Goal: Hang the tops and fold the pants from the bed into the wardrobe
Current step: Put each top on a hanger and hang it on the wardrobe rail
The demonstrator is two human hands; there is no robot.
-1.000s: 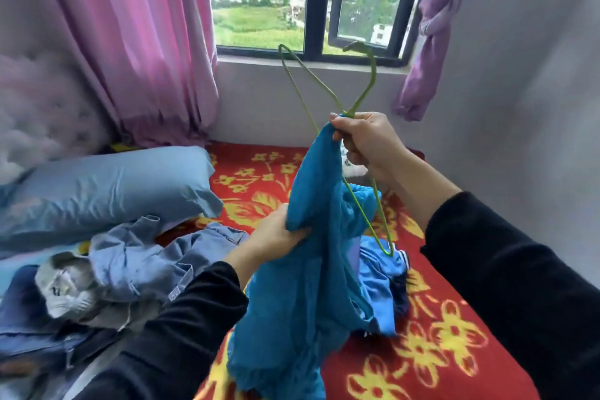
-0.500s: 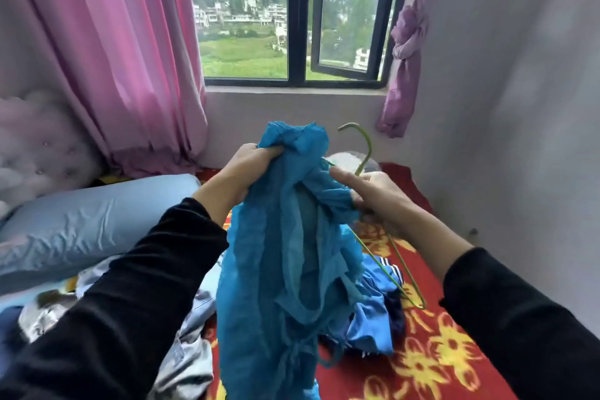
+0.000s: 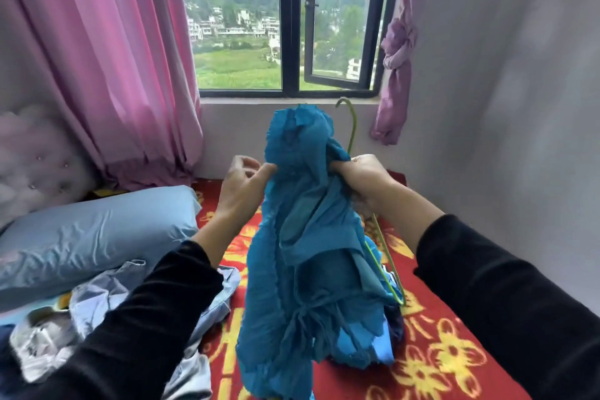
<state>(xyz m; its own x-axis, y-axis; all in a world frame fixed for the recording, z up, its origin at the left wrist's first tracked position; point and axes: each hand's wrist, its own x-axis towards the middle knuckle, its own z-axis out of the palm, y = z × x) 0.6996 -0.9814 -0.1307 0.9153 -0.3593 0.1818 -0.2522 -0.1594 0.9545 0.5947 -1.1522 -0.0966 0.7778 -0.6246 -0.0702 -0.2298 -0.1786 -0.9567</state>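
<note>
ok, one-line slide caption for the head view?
Right hand grips teal top and green hanger; left hand at its edge, over the bed.

A: What is your teal top (image 3: 308,237) made of?
B: Thin, crinkled cloth, matt. Your green hanger (image 3: 354,127) is slim wire with a smooth coating.
A: And beneath you?
B: The blue pillow (image 3: 97,230) is smooth cloth with a faint sheen; the red floral bedsheet (image 3: 431,328) looks like matt, printed cloth.
</note>
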